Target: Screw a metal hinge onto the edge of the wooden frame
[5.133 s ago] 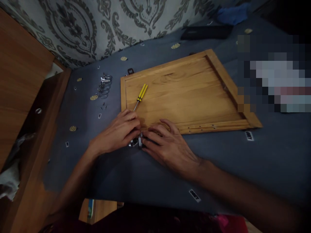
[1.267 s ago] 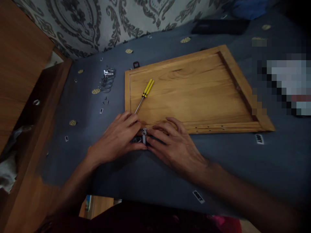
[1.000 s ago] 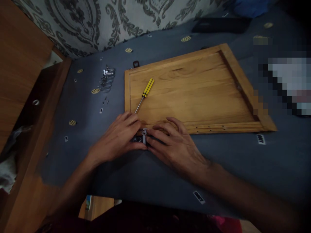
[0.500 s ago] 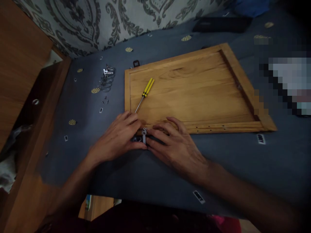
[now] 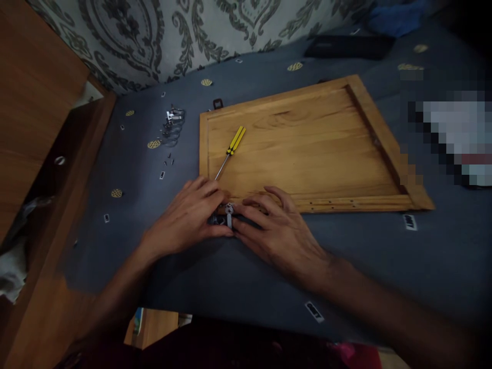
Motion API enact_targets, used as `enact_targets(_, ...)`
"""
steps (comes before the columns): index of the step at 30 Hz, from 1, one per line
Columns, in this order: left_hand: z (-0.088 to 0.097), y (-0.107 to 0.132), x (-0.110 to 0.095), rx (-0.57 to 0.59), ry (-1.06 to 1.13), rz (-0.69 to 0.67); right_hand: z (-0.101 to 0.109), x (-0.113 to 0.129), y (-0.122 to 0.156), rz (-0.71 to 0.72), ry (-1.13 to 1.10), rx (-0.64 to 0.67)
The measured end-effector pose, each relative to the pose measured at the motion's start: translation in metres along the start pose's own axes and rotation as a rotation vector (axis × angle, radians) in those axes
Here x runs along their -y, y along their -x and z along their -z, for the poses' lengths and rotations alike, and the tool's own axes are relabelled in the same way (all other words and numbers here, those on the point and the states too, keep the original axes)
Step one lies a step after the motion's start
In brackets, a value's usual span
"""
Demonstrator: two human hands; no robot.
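Observation:
A framed wooden door panel (image 5: 300, 143) lies flat on dark blue cloth. At its near edge, towards the left corner, is a small metal hinge (image 5: 229, 217). My left hand (image 5: 188, 210) grips the hinge from the left, with the thumb below it and the fingers over the panel's edge. From the right, my right hand (image 5: 282, 233) presses its fingertips on the hinge, its upper fingers resting on the frame. Part of the hinge is hidden by my fingers. A yellow-and-black screwdriver (image 5: 230, 151) lies on the panel, its tip close to my left hand.
Several metal pieces (image 5: 175, 120) are heaped left of the panel, with small screws (image 5: 169, 160) nearby. A black oblong object (image 5: 348, 47) and blue fabric (image 5: 397, 19) lie at the back right. A wooden ledge (image 5: 77, 169) runs along the left. Right of the panel, an object is pixelated.
The view has shifted slightly, moving the background a little. Both hands keep the same hold at the hinge; the screwdriver and panel lie as before.

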State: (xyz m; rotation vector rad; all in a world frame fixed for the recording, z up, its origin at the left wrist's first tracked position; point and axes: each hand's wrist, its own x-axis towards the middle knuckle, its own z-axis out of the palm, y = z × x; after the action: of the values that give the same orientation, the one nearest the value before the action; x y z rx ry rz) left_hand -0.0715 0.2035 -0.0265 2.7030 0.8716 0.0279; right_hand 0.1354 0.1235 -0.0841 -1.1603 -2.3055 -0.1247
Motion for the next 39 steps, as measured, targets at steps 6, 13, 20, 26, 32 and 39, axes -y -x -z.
enact_targets(6, 0.022, 0.008, 0.014, -0.078, 0.256, 0.022, 0.001, 0.0, -0.001, 0.004, -0.031, -0.011)
enact_targets(13, 0.03, 0.024, 0.071, -0.472, 0.19, 0.344, -0.002, -0.002, -0.002, -0.005, -0.049, -0.057)
enact_targets(20, 0.013, 0.028, 0.116, -0.607, 0.035, 0.488, -0.006, -0.003, -0.002, -0.006, -0.084, -0.099)
enact_targets(26, -0.004, 0.019, 0.111, -0.558, -0.075, 0.466, -0.006, -0.002, -0.002, -0.011, -0.081, -0.111)
enact_targets(32, -0.014, 0.013, 0.108, -0.499, -0.186, 0.504, -0.008, -0.002, -0.002, 0.002, -0.075, -0.113)
enact_targets(39, -0.011, 0.011, 0.107, -0.428, -0.223, 0.541, -0.008, -0.004, -0.001, 0.018, -0.061, -0.116)
